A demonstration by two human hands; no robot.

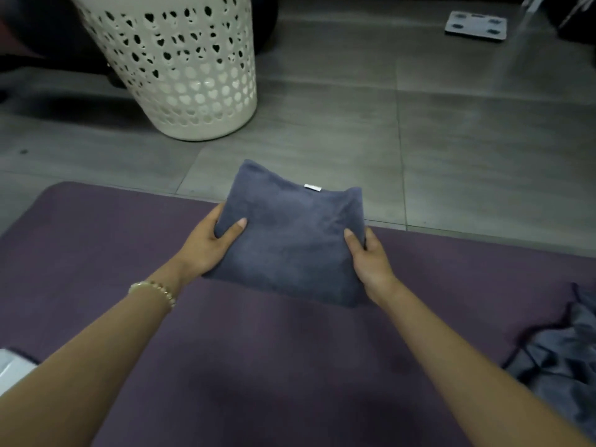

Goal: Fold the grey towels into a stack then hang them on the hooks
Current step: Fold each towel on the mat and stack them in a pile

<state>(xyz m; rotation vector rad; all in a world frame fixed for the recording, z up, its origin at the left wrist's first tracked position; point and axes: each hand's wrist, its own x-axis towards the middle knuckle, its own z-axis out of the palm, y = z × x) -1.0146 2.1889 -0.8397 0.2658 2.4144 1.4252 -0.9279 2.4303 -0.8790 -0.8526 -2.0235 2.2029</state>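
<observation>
Plainly one towel (290, 233) is already folded into a thick square at the mat's (96, 253) far edge. Left grip (206, 243) and right grip (371, 262) clamp its opposite sides, thumbs on top, so it lies between them. Grey cloth (561, 359) lies unfolded at right. Stacking and hanging likely remain, and no hooks show.
</observation>
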